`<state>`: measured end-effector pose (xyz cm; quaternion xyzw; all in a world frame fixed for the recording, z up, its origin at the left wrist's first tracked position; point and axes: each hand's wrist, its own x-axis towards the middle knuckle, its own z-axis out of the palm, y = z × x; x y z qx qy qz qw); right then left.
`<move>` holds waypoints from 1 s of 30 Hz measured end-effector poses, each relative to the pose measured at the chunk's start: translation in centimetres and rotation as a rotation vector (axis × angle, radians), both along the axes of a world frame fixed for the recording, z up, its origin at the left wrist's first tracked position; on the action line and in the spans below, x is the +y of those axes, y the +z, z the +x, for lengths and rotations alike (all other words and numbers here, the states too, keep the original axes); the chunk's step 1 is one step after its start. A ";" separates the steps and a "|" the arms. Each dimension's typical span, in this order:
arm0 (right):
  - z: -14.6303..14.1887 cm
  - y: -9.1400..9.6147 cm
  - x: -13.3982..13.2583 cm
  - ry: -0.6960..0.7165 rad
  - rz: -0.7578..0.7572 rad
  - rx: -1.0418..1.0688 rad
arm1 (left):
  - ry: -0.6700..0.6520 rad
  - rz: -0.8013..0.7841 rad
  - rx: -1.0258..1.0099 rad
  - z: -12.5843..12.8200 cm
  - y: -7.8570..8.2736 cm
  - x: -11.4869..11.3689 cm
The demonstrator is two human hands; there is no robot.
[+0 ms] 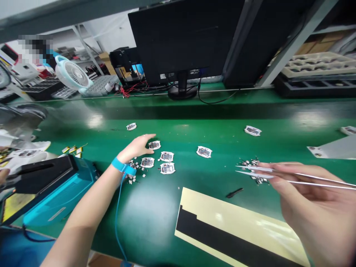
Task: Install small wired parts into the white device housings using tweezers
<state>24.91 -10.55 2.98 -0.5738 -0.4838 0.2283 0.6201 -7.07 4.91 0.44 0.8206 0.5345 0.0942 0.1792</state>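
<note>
Right hand [314, 207] is clamping long white metal tweezers [256, 169] above scattered small grey-white chips [251, 163] on a glossy green bench mat [178, 126]; open left hand [136, 147] is lying just beside a white-framed square circuit module [154, 145].

1. Pretty sure this is an electronics assembly workshop, factory-line style.
2. Green anti-static bench mat [178, 115] runs under both hands.
3. Blue grounding wrist strap [121, 165] on the left hand [136, 146], with small white-edged electronic modules [167, 157] just past the fingers.
4. The right hand [311, 207] pinches fine tweezers [300, 177].
5. Beyond the right hand, stacked beige parts trays [317, 65] sit on the shelf, and a monitor [180, 40] stands straight ahead.
</note>
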 end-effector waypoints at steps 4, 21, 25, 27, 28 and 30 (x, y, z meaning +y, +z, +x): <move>-0.8 0.4 0.2 0.022 0.004 -0.013 | 0.082 0.030 -0.085 -0.6 -2.2 -0.9; -2.5 4.0 -1.6 0.600 0.161 -0.285 | -0.226 0.079 -0.987 9.0 5.7 -13.5; -2.1 4.1 -1.9 0.670 0.137 -0.312 | -0.221 0.094 -0.963 8.8 5.8 -13.9; -1.8 4.0 -2.0 0.697 0.142 -0.355 | -0.230 0.113 -0.948 8.8 5.7 -14.0; -1.7 3.8 -2.1 0.701 0.140 -0.372 | -0.235 0.126 -0.943 8.8 5.7 -14.0; -1.5 3.6 -2.4 0.671 0.141 -0.384 | -0.264 0.156 -0.947 8.8 5.7 -13.9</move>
